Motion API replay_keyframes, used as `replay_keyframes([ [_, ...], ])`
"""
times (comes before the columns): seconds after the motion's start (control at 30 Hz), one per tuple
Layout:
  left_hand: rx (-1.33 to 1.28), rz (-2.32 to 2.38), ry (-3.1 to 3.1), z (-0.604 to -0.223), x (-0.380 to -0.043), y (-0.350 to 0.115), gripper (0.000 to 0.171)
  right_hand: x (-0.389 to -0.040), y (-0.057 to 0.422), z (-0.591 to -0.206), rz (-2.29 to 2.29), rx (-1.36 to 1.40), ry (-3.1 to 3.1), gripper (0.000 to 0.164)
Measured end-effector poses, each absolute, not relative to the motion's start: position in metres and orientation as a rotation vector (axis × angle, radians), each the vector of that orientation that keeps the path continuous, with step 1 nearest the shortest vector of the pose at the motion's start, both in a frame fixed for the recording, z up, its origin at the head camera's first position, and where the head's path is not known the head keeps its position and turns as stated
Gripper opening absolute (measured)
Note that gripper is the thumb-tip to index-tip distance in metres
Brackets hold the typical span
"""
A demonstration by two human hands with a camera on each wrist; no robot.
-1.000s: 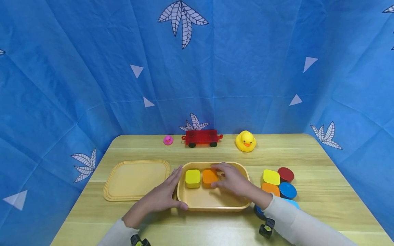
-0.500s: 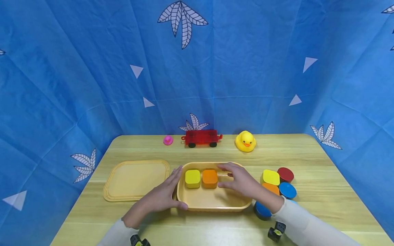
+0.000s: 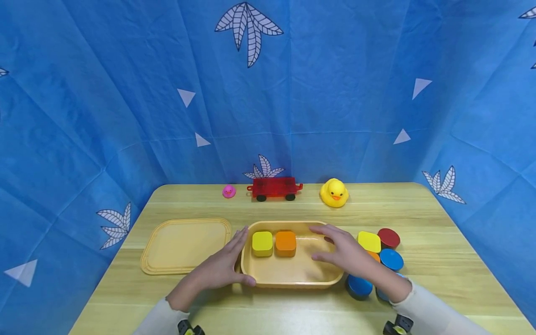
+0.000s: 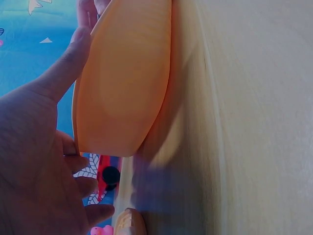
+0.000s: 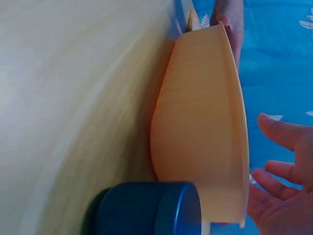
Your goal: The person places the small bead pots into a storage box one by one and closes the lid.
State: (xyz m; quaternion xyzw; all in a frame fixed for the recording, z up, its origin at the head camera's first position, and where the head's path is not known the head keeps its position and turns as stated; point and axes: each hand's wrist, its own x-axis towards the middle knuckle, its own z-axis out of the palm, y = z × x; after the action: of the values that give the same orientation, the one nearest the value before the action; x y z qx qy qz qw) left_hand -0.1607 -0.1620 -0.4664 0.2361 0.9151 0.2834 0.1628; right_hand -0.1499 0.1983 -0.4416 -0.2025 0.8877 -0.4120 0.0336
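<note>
A light orange plastic tub (image 3: pixel 289 284) stands on the table. Inside its left half sit a yellow block (image 3: pixel 262 244) and an orange block (image 3: pixel 285 244), side by side. My left hand (image 3: pixel 219 267) rests against the tub's left end, its fingers stretched along the rim and the thumb at the near corner. In the left wrist view the thumb lies on the tub wall (image 4: pixel 127 73). Over the tub's right end hovers my right hand (image 3: pixel 343 246), thumb and fingers spread, holding nothing. The right wrist view shows that hand (image 5: pixel 288 171) beside the rim, apart from the blocks.
Right of the tub are a yellow block (image 3: pixel 369 242), a dark red round block (image 3: pixel 388 237) and several blue pieces, including a round one (image 3: pixel 358 287). A flat lid (image 3: pixel 186 246) lies left. Behind are a pink duck (image 3: pixel 229 191), red wagon (image 3: pixel 274 187) and yellow duck (image 3: pixel 334 193).
My right hand has let go of the orange block and moved right across the tub, its fingers spread. The orange block stays beside the yellow one. My left hand has not moved.
</note>
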Motion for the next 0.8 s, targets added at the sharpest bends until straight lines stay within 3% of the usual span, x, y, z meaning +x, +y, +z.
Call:
replay_keyframes([
  [0.8,0.65,0.809,2.602,-0.466,-0.16,-0.161,0.132,-0.102,0.272,-0.448,-1.114,-0.503,2.862,0.073],
])
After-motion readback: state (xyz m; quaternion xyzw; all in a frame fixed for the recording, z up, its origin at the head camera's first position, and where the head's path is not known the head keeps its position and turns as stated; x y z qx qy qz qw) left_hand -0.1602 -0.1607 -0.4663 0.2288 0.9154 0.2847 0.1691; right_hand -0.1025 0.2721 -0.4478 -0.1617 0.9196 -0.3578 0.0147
